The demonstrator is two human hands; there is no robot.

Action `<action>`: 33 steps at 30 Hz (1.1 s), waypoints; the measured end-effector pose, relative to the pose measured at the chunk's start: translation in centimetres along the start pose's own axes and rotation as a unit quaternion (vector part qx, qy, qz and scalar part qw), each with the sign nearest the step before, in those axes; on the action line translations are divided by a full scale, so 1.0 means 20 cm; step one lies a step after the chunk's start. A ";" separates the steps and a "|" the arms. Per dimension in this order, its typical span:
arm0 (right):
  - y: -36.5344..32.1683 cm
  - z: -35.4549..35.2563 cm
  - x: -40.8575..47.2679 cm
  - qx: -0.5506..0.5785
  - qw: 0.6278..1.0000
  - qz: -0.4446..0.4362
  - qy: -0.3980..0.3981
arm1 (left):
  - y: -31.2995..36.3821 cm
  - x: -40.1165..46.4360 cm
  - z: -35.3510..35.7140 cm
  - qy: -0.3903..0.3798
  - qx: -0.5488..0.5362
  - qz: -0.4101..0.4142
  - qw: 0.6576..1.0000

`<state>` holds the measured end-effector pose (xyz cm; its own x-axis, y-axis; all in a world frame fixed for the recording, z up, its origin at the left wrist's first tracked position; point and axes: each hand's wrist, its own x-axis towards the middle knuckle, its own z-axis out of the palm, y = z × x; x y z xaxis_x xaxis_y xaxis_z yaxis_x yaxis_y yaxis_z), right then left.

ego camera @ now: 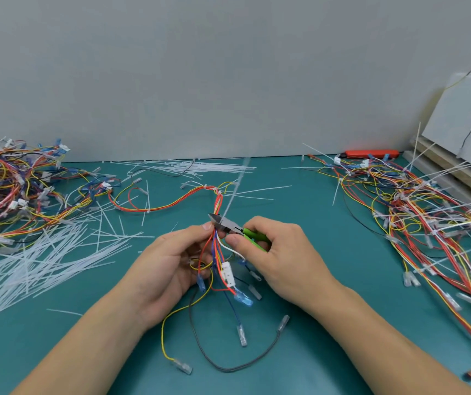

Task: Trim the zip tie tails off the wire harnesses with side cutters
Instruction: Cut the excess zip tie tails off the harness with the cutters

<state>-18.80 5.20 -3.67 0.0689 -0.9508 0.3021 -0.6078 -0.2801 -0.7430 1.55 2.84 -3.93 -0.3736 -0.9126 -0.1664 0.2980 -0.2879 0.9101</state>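
One harness (217,246) between both hands.

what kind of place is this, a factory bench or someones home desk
Most likely a wire-harness assembly bench in a workshop or factory. Bulk piles of harnesses flank the green work mat, cut zip tie tails litter it, and the hands work one harness with side cutters.
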 end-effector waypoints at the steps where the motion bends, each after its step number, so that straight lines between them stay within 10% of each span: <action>1: 0.00 -0.01 0.00 -0.010 1.000 -0.003 -0.001 | 0.00 0.00 0.00 0.002 -0.005 -0.001 1.000; 33: 0.00 -0.02 0.00 -0.001 1.000 -0.003 0.005 | 0.01 -0.02 0.03 0.010 0.029 0.009 0.999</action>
<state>-19.00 5.33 -3.42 0.0638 -0.9476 0.3130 -0.6083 -0.2856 -0.7406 1.25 3.22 -3.47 -0.3511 -0.9231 -0.1571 0.2523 -0.2548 0.9335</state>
